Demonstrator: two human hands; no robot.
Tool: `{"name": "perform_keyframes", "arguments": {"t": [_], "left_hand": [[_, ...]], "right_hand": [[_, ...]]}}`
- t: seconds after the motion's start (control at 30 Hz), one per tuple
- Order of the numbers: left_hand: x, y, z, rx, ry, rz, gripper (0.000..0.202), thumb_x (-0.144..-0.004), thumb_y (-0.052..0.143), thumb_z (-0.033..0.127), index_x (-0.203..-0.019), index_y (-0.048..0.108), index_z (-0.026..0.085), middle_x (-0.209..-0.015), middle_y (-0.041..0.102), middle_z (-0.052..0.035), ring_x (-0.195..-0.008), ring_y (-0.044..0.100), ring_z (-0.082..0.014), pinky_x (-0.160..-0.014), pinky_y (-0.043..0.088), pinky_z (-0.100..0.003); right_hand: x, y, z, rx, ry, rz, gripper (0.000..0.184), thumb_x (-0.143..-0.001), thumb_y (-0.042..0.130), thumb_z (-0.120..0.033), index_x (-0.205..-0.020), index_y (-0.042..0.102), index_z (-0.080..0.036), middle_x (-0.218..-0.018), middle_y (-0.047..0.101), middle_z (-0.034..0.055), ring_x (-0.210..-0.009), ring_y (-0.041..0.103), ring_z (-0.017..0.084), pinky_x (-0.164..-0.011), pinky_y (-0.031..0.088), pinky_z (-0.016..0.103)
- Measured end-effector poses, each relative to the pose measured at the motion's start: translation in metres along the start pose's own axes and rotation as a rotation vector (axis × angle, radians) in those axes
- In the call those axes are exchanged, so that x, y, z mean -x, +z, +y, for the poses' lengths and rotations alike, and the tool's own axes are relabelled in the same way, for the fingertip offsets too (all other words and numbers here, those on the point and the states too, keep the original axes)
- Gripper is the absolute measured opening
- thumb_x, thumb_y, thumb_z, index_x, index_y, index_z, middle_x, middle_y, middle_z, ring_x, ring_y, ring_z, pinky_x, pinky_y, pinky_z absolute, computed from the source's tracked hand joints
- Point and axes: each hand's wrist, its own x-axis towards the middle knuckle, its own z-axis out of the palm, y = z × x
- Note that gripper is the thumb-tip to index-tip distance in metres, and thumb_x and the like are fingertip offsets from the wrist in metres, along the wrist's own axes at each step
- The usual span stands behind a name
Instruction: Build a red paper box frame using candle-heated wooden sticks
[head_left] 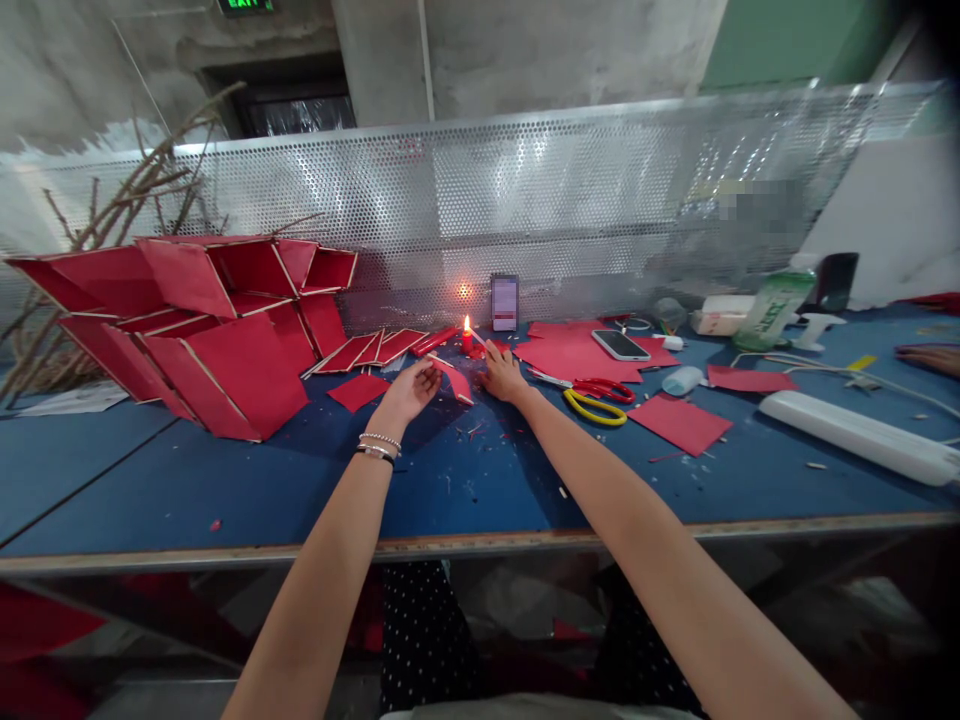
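My left hand is closed on the edge of a small red paper piece, which has thin wooden strips along its ends and tilts above the table. Between the fingertips of my right hand is a thin pale stick, its far end close to the flame of a lit red candle. The candle stands upright just beyond both hands. A flat red paper square lies left of my left hand. What the curled lower fingers of my right hand touch is hard to see.
Left stands a large structure of red paper panels with wooden edges. Right lie scissors with red and yellow handles, red sheets, a phone and a white power strip. Another phone leans against the perforated metal screen.
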Motion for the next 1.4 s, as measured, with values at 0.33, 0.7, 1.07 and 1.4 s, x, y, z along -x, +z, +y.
{"name": "perform_keyframes", "arguments": {"t": [0.33, 0.7, 1.07, 1.4], "left_hand": [[0.002, -0.002, 0.000, -0.003, -0.031, -0.084, 0.010, -0.073, 0.059, 0.010, -0.081, 0.058, 0.016, -0.060, 0.059, 0.0019, -0.055, 0.059, -0.0087, -0.052, 0.045, -0.019], [0.002, -0.001, 0.003, 0.066, 0.100, -0.083, 0.017, -0.067, 0.059, 0.008, -0.081, 0.059, 0.018, -0.056, 0.056, 0.0046, -0.049, 0.053, -0.0073, -0.048, 0.039, -0.019], [-0.009, 0.005, -0.026, 0.144, 0.457, -0.037, 0.026, -0.065, 0.062, 0.011, -0.088, 0.055, 0.022, -0.071, 0.059, 0.0050, -0.068, 0.059, -0.0065, -0.065, 0.043, -0.019], [-0.006, 0.003, -0.020, -0.747, 0.542, -0.039, 0.024, -0.074, 0.049, 0.018, -0.087, 0.070, 0.017, -0.073, 0.065, -0.0012, -0.061, 0.055, -0.0106, -0.055, 0.043, -0.021]], "right_hand": [[0.003, -0.003, -0.002, 0.024, 0.001, 0.002, 0.062, -0.088, 0.037, -0.038, -0.142, 0.024, -0.012, -0.152, 0.012, 0.0125, -0.127, 0.026, 0.035, -0.098, 0.029, 0.048], [0.000, 0.001, 0.000, 0.027, 0.026, 0.023, 0.063, -0.088, 0.037, -0.039, -0.142, 0.024, -0.010, -0.152, 0.013, 0.0114, -0.125, 0.028, 0.033, -0.098, 0.031, 0.044], [0.003, -0.003, 0.000, 0.027, 0.012, 0.027, 0.057, -0.089, 0.037, -0.037, -0.138, 0.032, -0.010, -0.151, 0.015, 0.0118, -0.126, 0.027, 0.033, -0.097, 0.032, 0.045], [0.005, -0.006, -0.001, 0.019, 0.006, 0.032, 0.056, -0.088, 0.039, -0.033, -0.139, 0.032, -0.012, -0.151, 0.015, 0.0116, -0.125, 0.028, 0.033, -0.097, 0.032, 0.044]]}}
